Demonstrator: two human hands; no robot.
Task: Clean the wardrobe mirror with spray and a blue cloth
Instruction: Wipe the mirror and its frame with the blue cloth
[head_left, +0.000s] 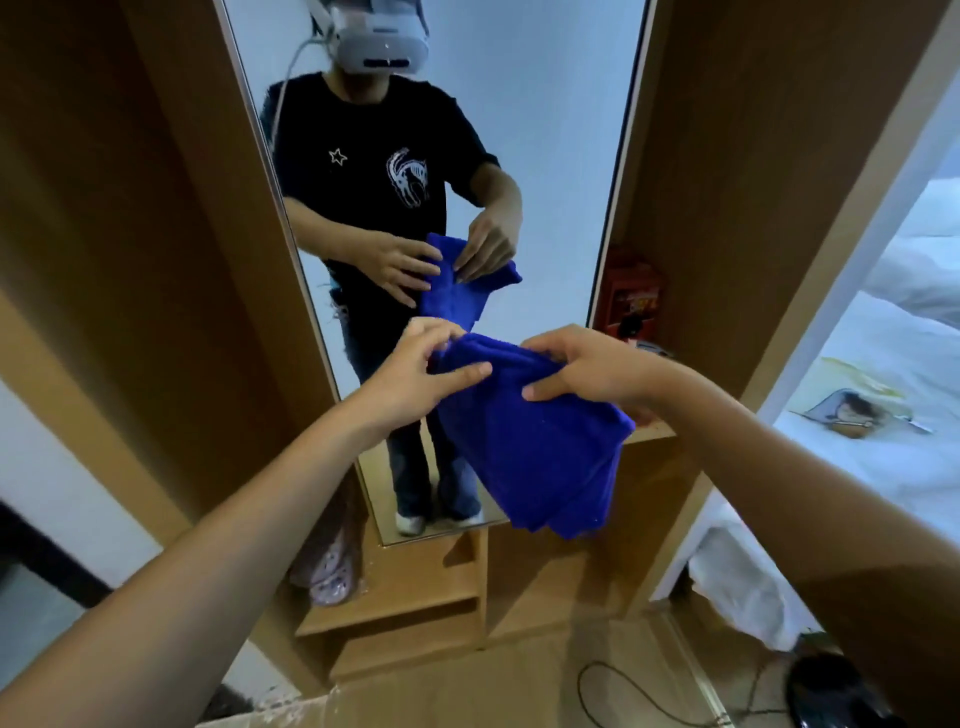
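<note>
Both arms were extended toward the wardrobe mirror (545, 130). The left hand (415, 374) pinched the upper edge of the blue cloth (540, 441), thumb lying across its front; the right hand (587, 369) gripped the same folded edge alongside. The cloth hung before the glass. A red box (628, 296) stood in the wardrobe's side compartment (727, 208)

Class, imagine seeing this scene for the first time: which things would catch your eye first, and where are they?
The bright blue cloth hangs at centre, gripped along its top edge by the left hand and right hand. Behind it, the tall wardrobe mirror reflects the person. An orange box sits on the shelf at right.
</note>
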